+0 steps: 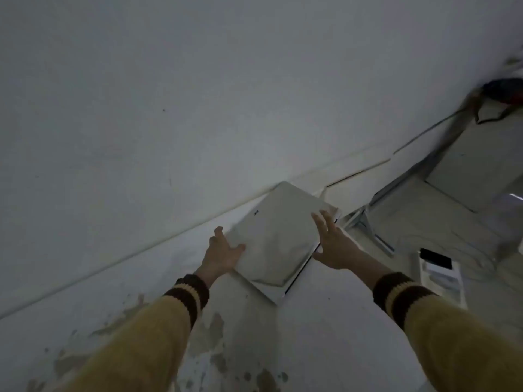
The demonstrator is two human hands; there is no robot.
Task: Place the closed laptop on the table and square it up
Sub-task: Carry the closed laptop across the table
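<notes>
Laptop [278,233], closed, lies on the white surface [325,335] between both hands: left hand [223,254] grips its edge, right hand [335,244] rests spread against the opposite edge.

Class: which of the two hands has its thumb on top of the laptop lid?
The left hand: its thumb lies on the laptop lid; the right hand is spread open along the side edge.

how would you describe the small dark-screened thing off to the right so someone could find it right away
Start at the closed laptop held between the left hand and right hand on the white table. Look past the right hand and its striped sleeve cuff: there lies a phone-like device. Its black, glossy rectangle stands out from the pale laptop and the light paper-like sheet it rests on.
</notes>
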